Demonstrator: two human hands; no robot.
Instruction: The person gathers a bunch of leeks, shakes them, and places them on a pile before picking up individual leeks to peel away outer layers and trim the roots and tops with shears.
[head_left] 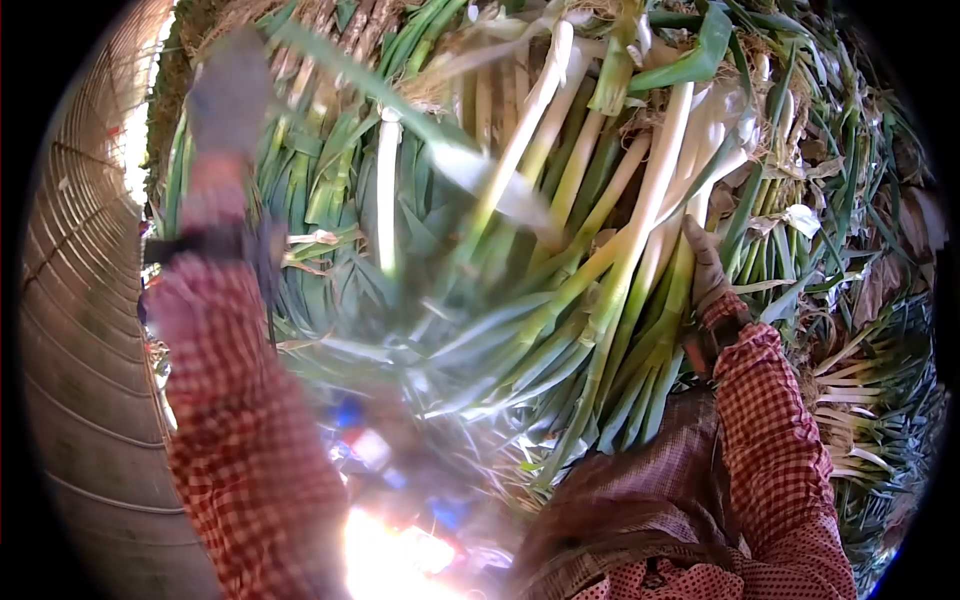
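Long green onions with white stems [640, 210] lie in a loose bundle in front of me, roots away from me and green leaves toward my lap. My right hand [708, 262], in a pale glove, rests against the right side of this bundle; its fingers are partly hidden by the stems. At the upper left my left hand [228, 100] is raised over the pile, gloved and smeared by motion, so its fingers cannot be made out. A blurred green onion [490, 185] streaks between that hand and the bundle.
More green onions [330, 170] are heaped at the back left. Several thinner ones [855, 395] lie at the right among dry leaves [880, 285]. A ribbed, curved wall [85, 350] stands at the left. Bright glare covers the bottom middle, beside a brown cloth [640, 480] over my lap.
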